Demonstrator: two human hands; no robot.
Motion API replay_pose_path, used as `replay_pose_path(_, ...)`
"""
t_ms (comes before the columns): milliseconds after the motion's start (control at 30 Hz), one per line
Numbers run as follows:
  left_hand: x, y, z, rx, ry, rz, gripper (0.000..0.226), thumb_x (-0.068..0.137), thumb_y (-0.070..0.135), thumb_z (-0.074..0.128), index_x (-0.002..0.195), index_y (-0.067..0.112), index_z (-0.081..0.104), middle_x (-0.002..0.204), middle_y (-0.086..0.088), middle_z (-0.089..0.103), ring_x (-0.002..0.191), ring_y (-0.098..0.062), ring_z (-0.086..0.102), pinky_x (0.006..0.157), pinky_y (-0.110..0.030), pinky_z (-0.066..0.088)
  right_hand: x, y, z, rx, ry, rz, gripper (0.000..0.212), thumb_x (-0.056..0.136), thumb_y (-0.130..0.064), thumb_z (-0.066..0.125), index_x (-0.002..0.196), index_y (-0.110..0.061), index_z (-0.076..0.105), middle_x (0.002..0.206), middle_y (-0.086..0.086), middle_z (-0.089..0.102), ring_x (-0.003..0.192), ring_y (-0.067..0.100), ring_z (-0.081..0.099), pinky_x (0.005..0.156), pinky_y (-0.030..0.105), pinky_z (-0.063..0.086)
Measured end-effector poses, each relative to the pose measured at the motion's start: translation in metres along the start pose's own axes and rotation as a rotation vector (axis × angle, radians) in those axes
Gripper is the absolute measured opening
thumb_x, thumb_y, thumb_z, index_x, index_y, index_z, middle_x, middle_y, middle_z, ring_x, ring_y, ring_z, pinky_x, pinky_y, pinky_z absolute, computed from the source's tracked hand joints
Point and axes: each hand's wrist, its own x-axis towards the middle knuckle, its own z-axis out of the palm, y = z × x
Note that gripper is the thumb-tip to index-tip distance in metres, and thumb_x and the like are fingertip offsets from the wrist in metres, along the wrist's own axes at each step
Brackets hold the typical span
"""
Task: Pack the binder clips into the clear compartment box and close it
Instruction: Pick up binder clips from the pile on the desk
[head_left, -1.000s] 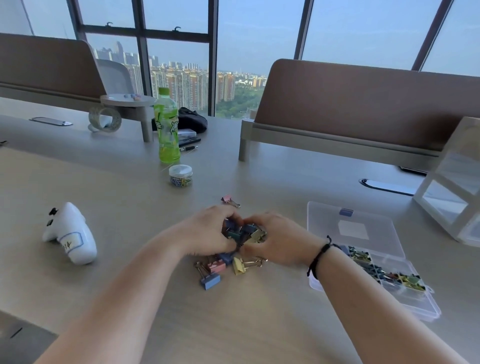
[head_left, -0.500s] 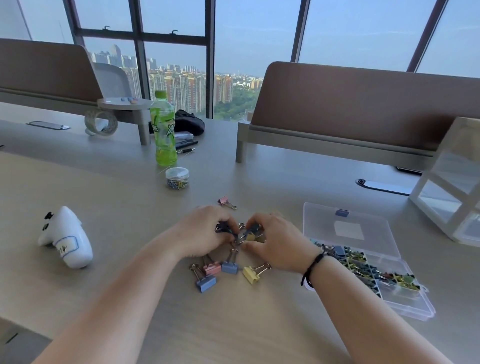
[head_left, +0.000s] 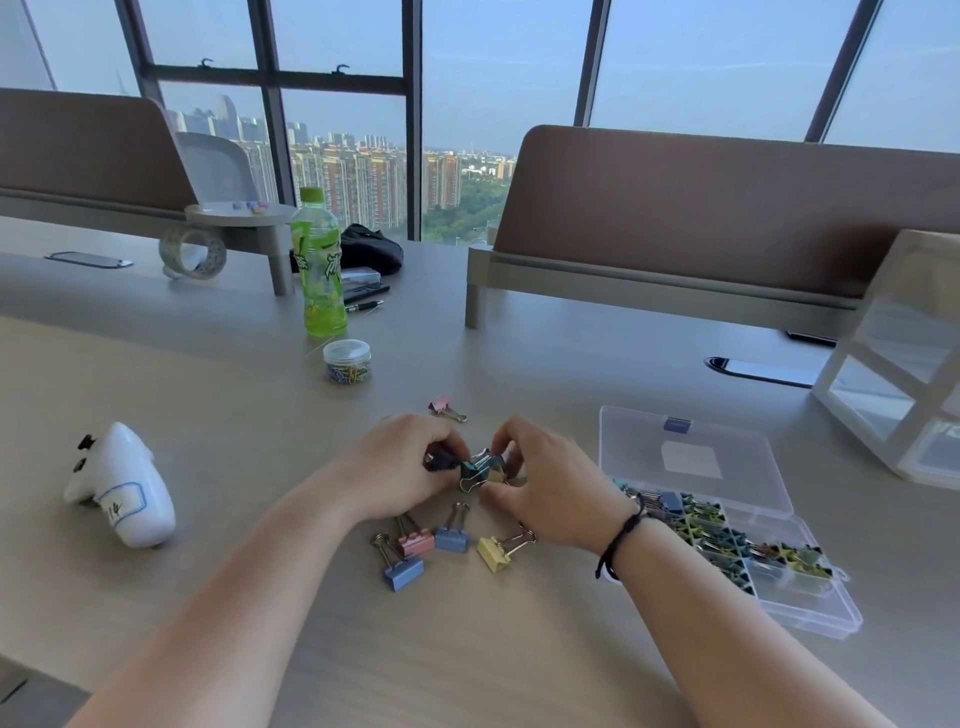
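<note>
Long pale table (head_left: 260, 649) runs under a window wall; brown divider panels (head_left: 727, 208) stand along its far side. White-framed clear drawer unit (head_left: 893, 374) at right edge. Clear compartment box (head_left: 810, 618) lies open right of the hands, lid (head_left: 691, 457) flat on the table behind it, near compartments filled with green, yellow and blue clips. White game controller (head_left: 124, 499) lies well left of the hands. Green drink bottle (head_left: 319, 270) upright at centre back, roll of clear tape (head_left: 193, 253) to its left, small round tub of paper clips (head_left: 347, 362) just in front of the bottle. Left hand (head_left: 400, 473) and right hand (head_left: 550, 488) meet at table centre, fingers of both curled in, pinching a small bunch of dark green and yellow binder clips (head_left: 480, 466) between them; left also grips a dark clip. Right wrist carries a black cord bracelet (head_left: 618, 540). Loose clips on the table just below the hands: blue clip (head_left: 402, 571), pink clip (head_left: 415, 540), second blue clip (head_left: 452, 538), yellow clip (head_left: 493, 553). One pink clip (head_left: 441, 405) lies apart, just beyond the hands.
</note>
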Motion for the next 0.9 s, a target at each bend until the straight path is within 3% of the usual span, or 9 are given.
replay_pose_path(133, -0.001, 0.002, -0.001, 0.012, 0.006, -0.010, 0.017, 0.082, 0.019, 0.075, 0.093, 0.032, 0.073, 0.089, 0.014, 0.071, 0.086, -0.002, 0.066, 0.080, -0.025, 0.055, 0.000, 0.002, -0.001, 0.023, 0.018, -0.011, 0.022, 0.083, -0.034, 0.070, 0.099, -0.029, 0.056, 0.087, -0.008, 0.063, 0.071, 0.005, 0.053, 0.058, 0.021, 0.037)
replay_pose_path(200, -0.002, 0.003, -0.003, -0.001, 0.029, -0.013, 0.020, 0.081, 0.014, 0.073, 0.092, 0.030, 0.072, 0.088, 0.012, 0.071, 0.084, -0.003, 0.067, 0.076, -0.019, 0.054, 0.000, 0.001, -0.002, 0.054, 0.036, -0.006, 0.020, 0.083, -0.036, 0.070, 0.096, -0.032, 0.056, 0.082, -0.009, 0.062, 0.066, 0.000, 0.052, 0.057, 0.019, 0.038)
replay_pose_path(333, -0.003, 0.004, -0.006, -0.082, 0.112, -0.033, 0.021, 0.079, 0.005, 0.074, 0.091, 0.022, 0.074, 0.086, 0.009, 0.072, 0.077, 0.002, 0.066, 0.064, -0.005, 0.044, -0.001, 0.001, -0.006, 0.109, 0.059, 0.013, 0.019, 0.082, -0.034, 0.072, 0.096, -0.030, 0.059, 0.077, -0.006, 0.064, 0.066, 0.006, 0.057, 0.063, 0.026, 0.047)
replay_pose_path(433, -0.001, 0.003, -0.006, -0.105, 0.159, -0.048, 0.020, 0.078, 0.007, 0.076, 0.090, 0.023, 0.075, 0.087, 0.009, 0.073, 0.079, 0.001, 0.066, 0.071, -0.014, 0.048, -0.002, 0.003, -0.007, 0.097, 0.042, 0.017, 0.020, 0.083, -0.035, 0.072, 0.098, -0.029, 0.060, 0.079, -0.007, 0.064, 0.068, 0.004, 0.056, 0.063, 0.025, 0.047)
replay_pose_path(567, 0.000, 0.003, -0.003, -0.032, 0.086, -0.026, 0.023, 0.083, 0.008, 0.069, 0.091, 0.028, 0.077, 0.088, 0.008, 0.074, 0.084, -0.006, 0.068, 0.078, -0.026, 0.054, -0.002, 0.004, -0.005, 0.097, 0.021, 0.012, 0.018, 0.082, -0.033, 0.072, 0.095, -0.031, 0.059, 0.075, -0.008, 0.063, 0.065, 0.001, 0.055, 0.061, 0.023, 0.045)
replay_pose_path(767, -0.001, 0.010, -0.004, -0.129, 0.124, -0.053, 0.037, 0.093, -0.007, 0.048, 0.095, 0.018, 0.075, 0.080, 0.014, 0.067, 0.066, 0.011, 0.059, 0.062, -0.003, 0.039, -0.002, 0.005, -0.009, 0.151, 0.040, 0.015, 0.016, 0.080, -0.030, 0.074, 0.090, -0.031, 0.062, 0.072, -0.008, 0.062, 0.058, 0.001, 0.052, 0.059, 0.022, 0.044)
replay_pose_path(900, 0.000, 0.011, -0.006, -0.138, 0.201, -0.097, 0.042, 0.091, -0.008, 0.040, 0.089, 0.019, 0.072, 0.080, 0.015, 0.064, 0.069, 0.007, 0.057, 0.060, -0.006, 0.038, -0.001, 0.006, -0.018, 0.434, 0.102, 0.085, 0.014, 0.081, -0.024, 0.077, 0.088, -0.024, 0.065, 0.072, 0.004, 0.067, 0.054, 0.008, 0.054, 0.057, 0.025, 0.048)
